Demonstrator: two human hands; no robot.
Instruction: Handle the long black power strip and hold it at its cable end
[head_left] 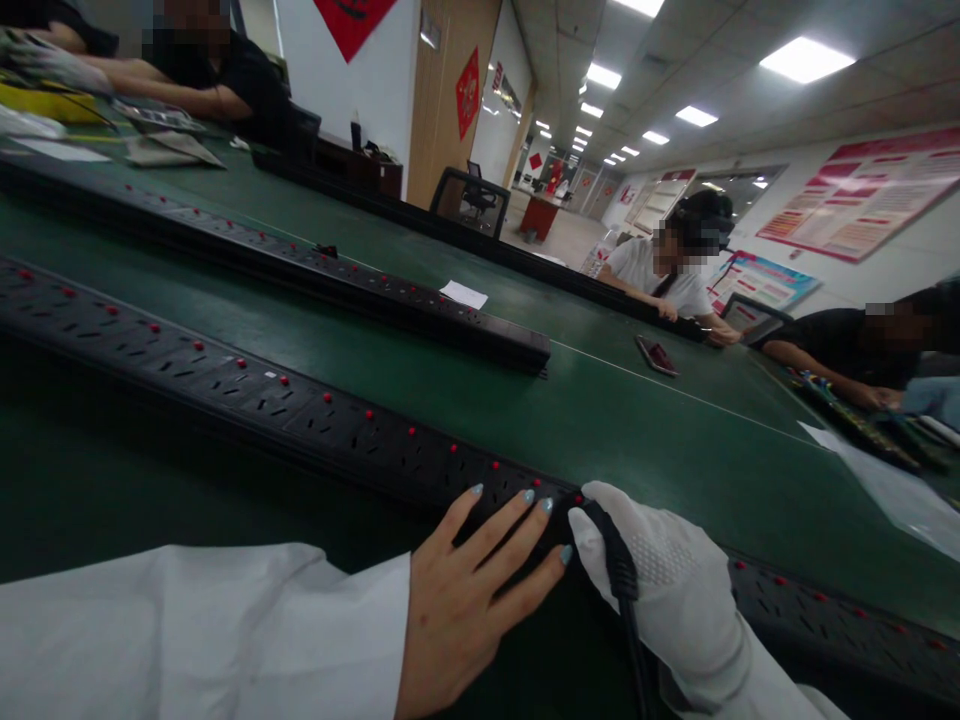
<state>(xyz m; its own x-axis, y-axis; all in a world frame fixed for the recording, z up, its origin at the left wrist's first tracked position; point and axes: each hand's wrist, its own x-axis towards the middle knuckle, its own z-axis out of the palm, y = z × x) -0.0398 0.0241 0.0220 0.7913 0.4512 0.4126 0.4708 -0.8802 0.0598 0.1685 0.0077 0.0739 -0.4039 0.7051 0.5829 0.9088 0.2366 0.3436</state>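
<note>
A long black power strip (345, 440) with red lights or buttons beside its sockets runs across the green table in front of me. My left hand (480, 590), bare and with painted nails, lies on the strip with its fingers spread. Just right of it, my right hand (667, 560) in a white dotted glove is closed around a black power plug (613, 545). The plug is against the strip's top; the fingers and glove hide its face, so I cannot tell whether it is in a socket. Its cable (637, 650) hangs down toward me.
A second black strip (450, 320) lies farther back, with a white paper slip (463, 294) by it. A phone (656, 355) and a clear plastic sheet (892, 490) are to the right. Co-workers sit around the green table (600, 430), one with gloved hands (60, 65).
</note>
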